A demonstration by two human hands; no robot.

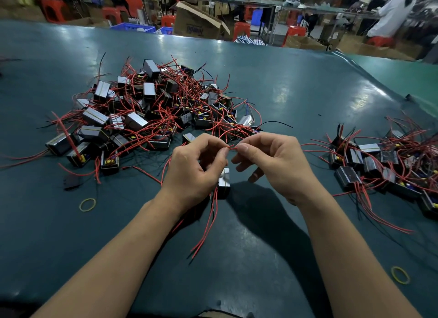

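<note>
My left hand (196, 168) and my right hand (275, 161) meet above the green table (284, 85). Between their thumbs and forefingers they pinch the ends of a thin red wire (232, 147). A small black box with a shiny top (224, 182) hangs just under my left hand, partly hidden by it. Several red and dark wires (208, 225) trail down from it toward me. My left palm hides how the box is held.
A big heap of the same small boxes with tangled red wires (151, 109) lies ahead on the left. A smaller heap (384, 161) lies on the right. Two yellow rubber bands (87, 204) (400, 274) lie on the table. Cartons, red stools and a person in white stand beyond.
</note>
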